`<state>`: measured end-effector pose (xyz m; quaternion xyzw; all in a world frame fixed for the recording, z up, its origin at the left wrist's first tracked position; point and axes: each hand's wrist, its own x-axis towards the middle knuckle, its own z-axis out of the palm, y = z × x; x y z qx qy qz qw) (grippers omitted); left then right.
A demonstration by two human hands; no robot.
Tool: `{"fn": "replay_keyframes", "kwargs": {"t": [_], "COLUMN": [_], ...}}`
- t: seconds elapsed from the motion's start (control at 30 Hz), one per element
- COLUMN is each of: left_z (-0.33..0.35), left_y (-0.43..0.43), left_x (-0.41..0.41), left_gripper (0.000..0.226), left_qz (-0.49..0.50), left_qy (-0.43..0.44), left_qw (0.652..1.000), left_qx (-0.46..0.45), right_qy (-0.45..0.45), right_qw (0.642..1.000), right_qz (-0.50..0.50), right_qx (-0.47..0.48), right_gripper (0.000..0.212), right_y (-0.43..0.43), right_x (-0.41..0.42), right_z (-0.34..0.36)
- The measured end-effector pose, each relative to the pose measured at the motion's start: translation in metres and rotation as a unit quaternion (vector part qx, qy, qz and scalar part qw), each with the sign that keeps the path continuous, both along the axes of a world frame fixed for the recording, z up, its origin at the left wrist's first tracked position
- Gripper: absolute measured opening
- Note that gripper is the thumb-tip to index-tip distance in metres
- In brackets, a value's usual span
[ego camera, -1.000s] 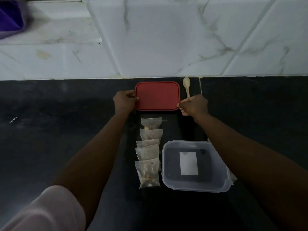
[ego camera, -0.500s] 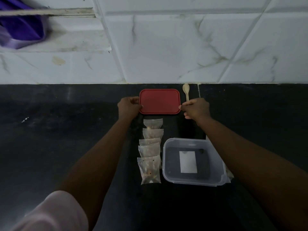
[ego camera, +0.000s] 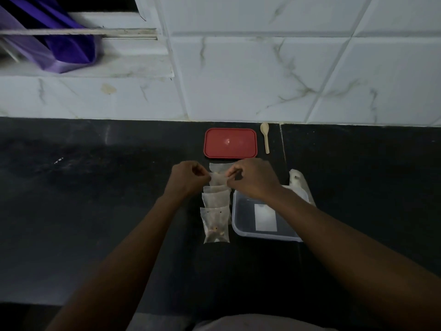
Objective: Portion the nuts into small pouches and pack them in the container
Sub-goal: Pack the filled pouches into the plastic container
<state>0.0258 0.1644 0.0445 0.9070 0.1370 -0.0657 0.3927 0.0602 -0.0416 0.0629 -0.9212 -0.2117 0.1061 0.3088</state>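
hands: left hand (ego camera: 188, 178) / right hand (ego camera: 253, 180) pinch thin translucent pouch (ego camera: 218, 179) | clear rectangular container (ego camera: 262, 236) beside

We see a dim, bluish picture. The black surface (ego camera: 95, 199) swallows detail; the tiled wall (ego camera: 262, 68) is brightest. A small glare spot sits on the red lid (ego camera: 230, 146). Tile lines bow outward, perhaps lens distortion.

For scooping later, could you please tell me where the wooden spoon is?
In the head view, the wooden spoon lies on the counter by the tiled wall, just right of the red lid.
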Motion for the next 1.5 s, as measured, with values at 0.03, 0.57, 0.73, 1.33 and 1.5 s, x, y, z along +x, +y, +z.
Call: {"fn": "replay_keyframes", "kwargs": {"t": [0.03, 0.57, 0.73, 1.33, 1.5], "left_z": [0.0, -0.007, 0.01, -0.004, -0.02], "left_y": [0.0, -0.029, -0.064, -0.207, -0.231], "left_x": [-0.009, -0.045, -0.02, 0.103, 0.12], "left_gripper": [0.008, 0.026, 0.029, 0.031, 0.05], "left_qz": [-0.008, -0.05, -0.1, -0.42, -0.528], "left_qy": [0.01, -0.085, -0.111, -0.014, -0.03], "left_qw": [1.0, 0.994, 0.989, 0.901, 0.815], "left_qx": [0.001, 0.044, 0.022, 0.106, 0.237], "right_qy": [-0.024, -0.104, -0.052, 0.248, 0.264], "right_qw": [0.999, 0.987, 0.98, 0.923, 0.92], "right_qz": [0.016, -0.109, -0.188, -0.281, -0.277], "right_qx": [-0.02, -0.058, -0.026, -0.09, -0.082], "right_gripper": [0.014, 0.024, 0.023, 0.025, 0.031], "right_y": [0.003, -0.023, -0.073, -0.187, -0.19], "right_x": [-0.009, -0.029, -0.011, -0.027, -0.027], "right_z": [-0.001, -0.008, -0.013, -0.05, -0.062]}}
